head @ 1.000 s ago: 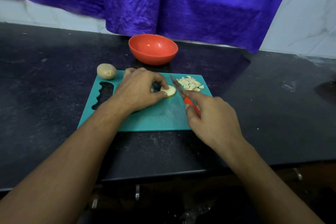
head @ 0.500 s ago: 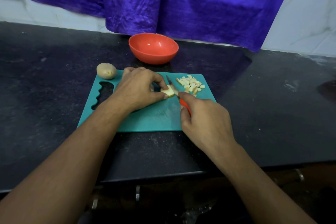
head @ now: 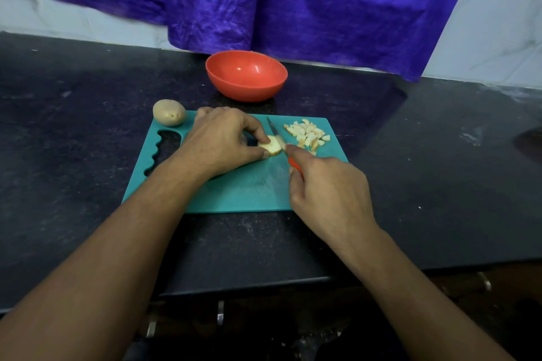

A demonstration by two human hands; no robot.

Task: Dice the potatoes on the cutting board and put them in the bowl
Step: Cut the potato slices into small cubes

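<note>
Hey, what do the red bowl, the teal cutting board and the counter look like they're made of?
Bowl: probably plastic, glossy, with small bright highlights inside.
Cutting board: likely plastic, matte, thin, with a moulded wavy cutout.
Counter: seemingly polished dark stone, speckled, faintly reflective.

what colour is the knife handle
Orange-red, on the knife handle showing above the right hand; head view.

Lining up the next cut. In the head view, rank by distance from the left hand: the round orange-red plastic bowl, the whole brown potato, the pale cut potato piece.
1. Pale cut potato piece: pinched by the left hand.
2. Whole brown potato: just left, at the teal cutting board's far-left corner.
3. Round orange-red plastic bowl: on the black counter beyond the board.
</note>
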